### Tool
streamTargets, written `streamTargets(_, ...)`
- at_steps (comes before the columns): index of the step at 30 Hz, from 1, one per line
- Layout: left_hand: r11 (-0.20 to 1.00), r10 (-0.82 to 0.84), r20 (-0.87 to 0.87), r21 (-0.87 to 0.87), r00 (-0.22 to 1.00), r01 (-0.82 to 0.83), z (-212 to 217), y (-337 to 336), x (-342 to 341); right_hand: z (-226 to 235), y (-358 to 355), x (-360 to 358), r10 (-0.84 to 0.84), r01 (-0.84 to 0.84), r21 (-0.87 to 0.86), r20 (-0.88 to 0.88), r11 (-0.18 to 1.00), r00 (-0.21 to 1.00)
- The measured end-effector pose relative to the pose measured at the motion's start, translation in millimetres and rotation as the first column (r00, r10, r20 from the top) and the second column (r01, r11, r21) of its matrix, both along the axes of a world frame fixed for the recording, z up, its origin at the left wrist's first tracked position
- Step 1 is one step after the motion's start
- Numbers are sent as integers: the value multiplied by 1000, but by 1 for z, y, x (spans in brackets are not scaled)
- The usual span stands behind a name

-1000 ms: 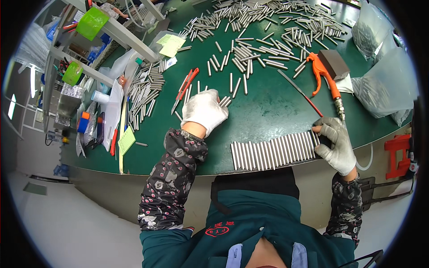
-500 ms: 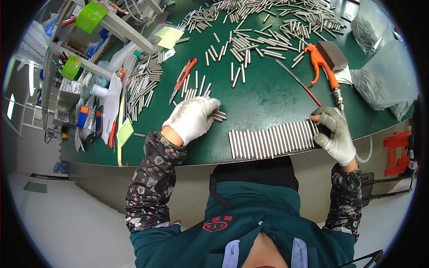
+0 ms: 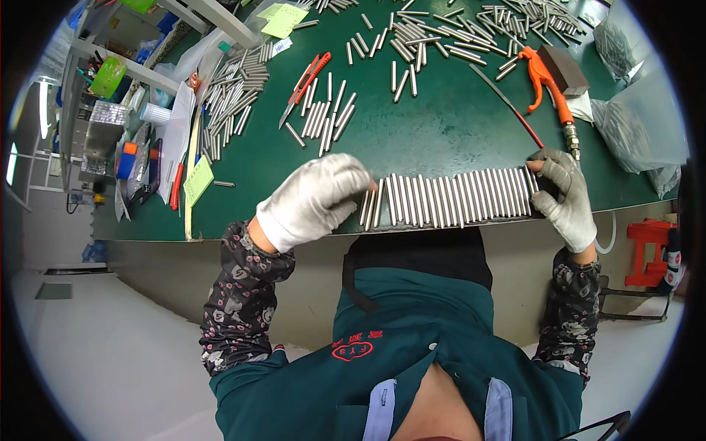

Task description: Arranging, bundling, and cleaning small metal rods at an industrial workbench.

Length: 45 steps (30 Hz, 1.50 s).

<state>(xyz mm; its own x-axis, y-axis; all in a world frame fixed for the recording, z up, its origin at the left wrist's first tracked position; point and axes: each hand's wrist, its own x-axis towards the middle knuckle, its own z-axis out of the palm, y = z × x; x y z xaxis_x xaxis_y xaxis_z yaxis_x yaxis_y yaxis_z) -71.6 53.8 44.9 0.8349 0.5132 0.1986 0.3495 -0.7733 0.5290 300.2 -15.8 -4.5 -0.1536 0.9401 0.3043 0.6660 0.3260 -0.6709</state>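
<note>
a row (image 3: 456, 198) of metal pins is laid side by side along the near edge of the green table (image 3: 448, 140). its left end is met by the left hand (image 3: 316, 198), white-gloved, with bent fingertips resting on the far ends of the last few pins; whether these are pinched cannot be told, as the thumb side is partly hidden. the row's right end is touched by the right hand (image 3: 565, 195), also gloved, its thumb and forefinger held apart along the last pin; whether it is squeezed cannot be told.

loose pins (image 3: 323, 117) are scattered beyond the left hand, just beside a red knife (image 3: 312, 77). a heap (image 3: 228, 103) is piled farther left, and more pins (image 3: 448, 37) are strewn at the far side. beyond the right hand, a red-handled tool (image 3: 529, 130), an orange air gun (image 3: 542, 77) and a dark block (image 3: 564, 70) are placed, with clear bags (image 3: 640, 132) at the far right.
</note>
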Motion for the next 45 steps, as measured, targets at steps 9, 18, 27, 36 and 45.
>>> streamTargets(9, 970, 232, -428, 32, 873, -242, 1, -20, 18, 0, -2, 1, -13, 13, -13, 13, 1000, 1000)
streamTargets(18, 959, 285, -350, 88, 892, -271, -6, -25, 24, 3, -1, 9, 85, -84, -15, 137, 996, 987)
streamTargets(27, 953, 300, -379, 164, 875, -255, -10, -27, 20, 23, 1, -11, 131, -106, -82, 402, 991, 906)
streamTargets(36, 894, 355, -96, 328, 930, -307, -14, -34, 25, 16, -12, -19, 65, -67, -2, 304, 998, 951)
streamTargets(45, 958, 156, -268, 274, 951, -80, -33, -36, 21, 14, -22, -70, 4, -24, 26, 574, 999, 819)
